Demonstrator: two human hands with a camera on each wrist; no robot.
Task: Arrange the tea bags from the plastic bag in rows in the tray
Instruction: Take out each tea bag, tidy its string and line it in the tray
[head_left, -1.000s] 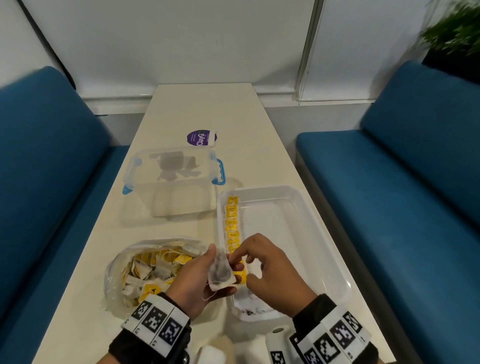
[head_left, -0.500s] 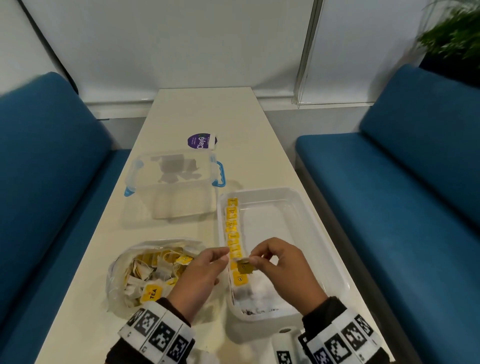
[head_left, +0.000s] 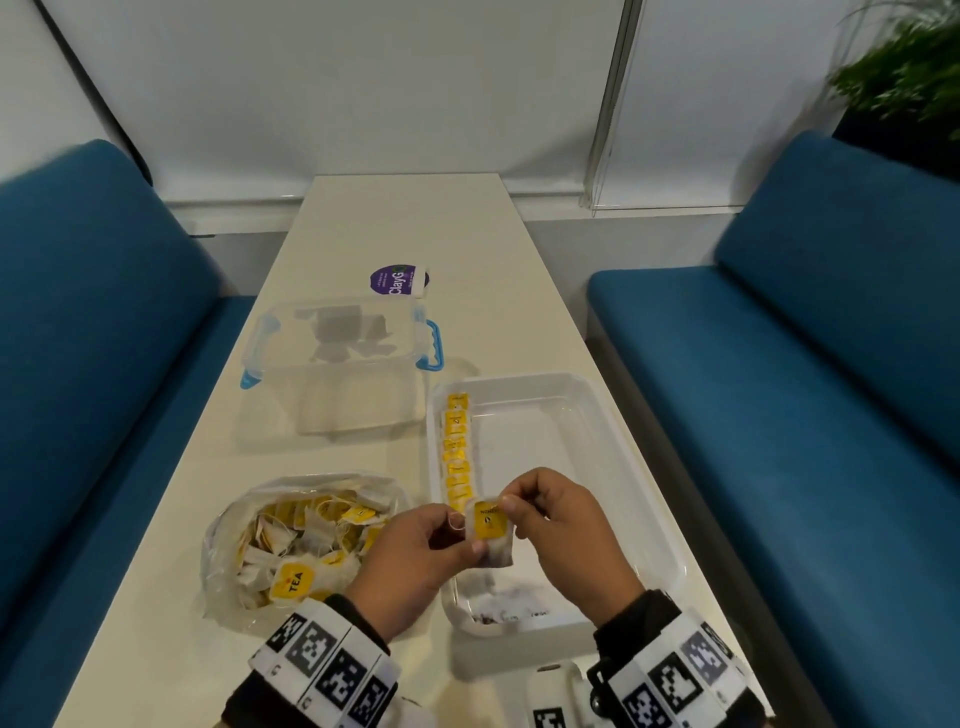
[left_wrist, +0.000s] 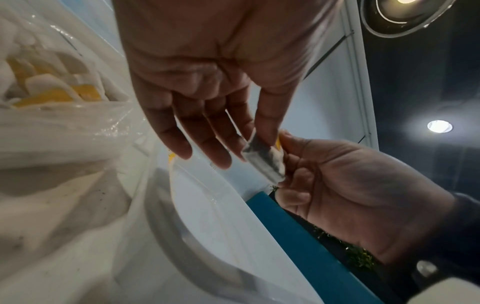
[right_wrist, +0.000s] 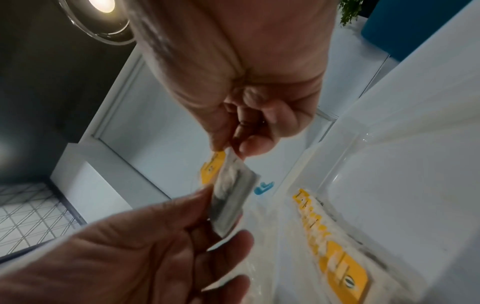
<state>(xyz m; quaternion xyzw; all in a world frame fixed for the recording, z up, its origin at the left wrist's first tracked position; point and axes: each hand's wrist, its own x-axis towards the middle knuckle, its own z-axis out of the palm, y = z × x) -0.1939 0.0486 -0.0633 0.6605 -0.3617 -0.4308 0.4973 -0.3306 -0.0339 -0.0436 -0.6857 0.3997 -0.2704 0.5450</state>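
Observation:
A tea bag (head_left: 489, 530) with a yellow tag on its face hangs over the near left part of the white tray (head_left: 613, 441). My left hand (head_left: 464, 531) pinches its lower left edge between thumb and finger. My right hand (head_left: 509, 501) pinches its top right corner. In the left wrist view the tea bag (left_wrist: 262, 162) sits between thumb and forefinger. The right wrist view shows the tea bag (right_wrist: 231, 197) hanging from my right fingertips. A row of tea bags (head_left: 457, 452) with yellow tags runs along the tray's left wall. The clear plastic bag (head_left: 301, 545) of tea bags lies left of the tray.
A clear box (head_left: 337, 358) with blue handles stands behind the plastic bag. A small purple-labelled tub (head_left: 399, 280) lies further back on the long white table (head_left: 405, 218). Blue benches (head_left: 805, 415) flank the table on both sides. A plant (head_left: 909, 78) is at the far right.
A second ago my left hand held the bag pouch-side up while the right pulled at it. Now the yellow tag lies on its face and both hands pinch it over the tray.

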